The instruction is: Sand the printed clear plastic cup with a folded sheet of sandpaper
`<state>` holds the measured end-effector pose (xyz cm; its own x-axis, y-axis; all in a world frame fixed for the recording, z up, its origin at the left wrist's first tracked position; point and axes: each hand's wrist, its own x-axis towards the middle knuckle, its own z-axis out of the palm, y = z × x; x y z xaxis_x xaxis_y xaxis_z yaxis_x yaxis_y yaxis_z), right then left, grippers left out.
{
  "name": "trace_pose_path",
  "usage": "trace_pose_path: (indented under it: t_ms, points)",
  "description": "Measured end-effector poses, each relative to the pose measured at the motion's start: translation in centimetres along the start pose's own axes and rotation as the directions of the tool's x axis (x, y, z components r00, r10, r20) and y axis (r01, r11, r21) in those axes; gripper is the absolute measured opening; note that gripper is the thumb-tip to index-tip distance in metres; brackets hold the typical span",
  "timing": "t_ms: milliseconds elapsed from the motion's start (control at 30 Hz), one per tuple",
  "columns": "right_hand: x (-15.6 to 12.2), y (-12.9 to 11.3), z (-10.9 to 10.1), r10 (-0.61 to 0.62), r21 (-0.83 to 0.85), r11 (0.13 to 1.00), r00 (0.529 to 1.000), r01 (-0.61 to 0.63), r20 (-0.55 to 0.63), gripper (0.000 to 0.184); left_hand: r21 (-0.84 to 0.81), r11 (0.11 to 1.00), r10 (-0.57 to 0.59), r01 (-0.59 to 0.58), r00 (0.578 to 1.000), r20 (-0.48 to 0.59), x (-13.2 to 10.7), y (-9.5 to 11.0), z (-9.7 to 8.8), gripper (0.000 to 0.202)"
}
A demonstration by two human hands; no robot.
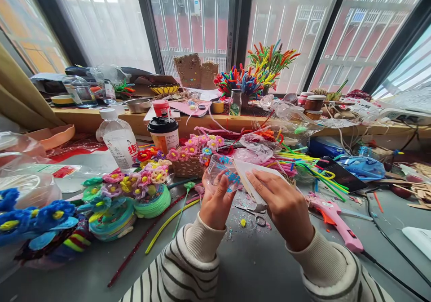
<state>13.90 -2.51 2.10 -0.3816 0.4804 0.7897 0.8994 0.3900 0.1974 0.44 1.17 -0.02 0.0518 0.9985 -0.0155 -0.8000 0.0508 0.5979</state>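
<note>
My left hand (215, 203) is closed around a small clear plastic cup (222, 172) with blue print, holding it tilted over the grey table (256, 266). My right hand (286, 207) grips a folded white sheet of paper (251, 176) whose edge rests against the cup's mouth. Both wrists wear striped sleeves. Small scissors (254, 214) and bits of coloured scrap lie on the table just under my hands.
A pink glue gun (332, 216) lies to the right with its cord. Pipe-cleaner flowers (134, 185) and blue ones (37, 221) crowd the left. A water bottle (117, 142), a lidded cup (164, 133), loose pipe cleaners (303, 160) and a cluttered windowsill shelf stand behind.
</note>
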Motion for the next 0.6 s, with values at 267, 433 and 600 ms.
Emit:
trace_pose_path:
  t_ms: [267,433,600]
  points:
    - [-0.4,0.5,0.5,0.017,-0.017,1.0,1.0,-0.017,0.008,0.035,-0.003,1.0,0.027,-0.027,1.0,0.005,0.2,-0.1,0.2,0.054]
    - [-0.2,1.7,0.3,0.061,0.057,0.997,0.998,-0.061,0.002,0.036,0.01,0.999,0.051,-0.05,0.998,-0.042,0.6,0.7,0.3,0.048]
    - [0.3,0.9,-0.1,0.063,0.135,0.989,0.998,-0.059,-0.022,0.035,0.028,0.999,0.022,-0.02,0.997,-0.073,0.4,0.0,0.5,0.05]
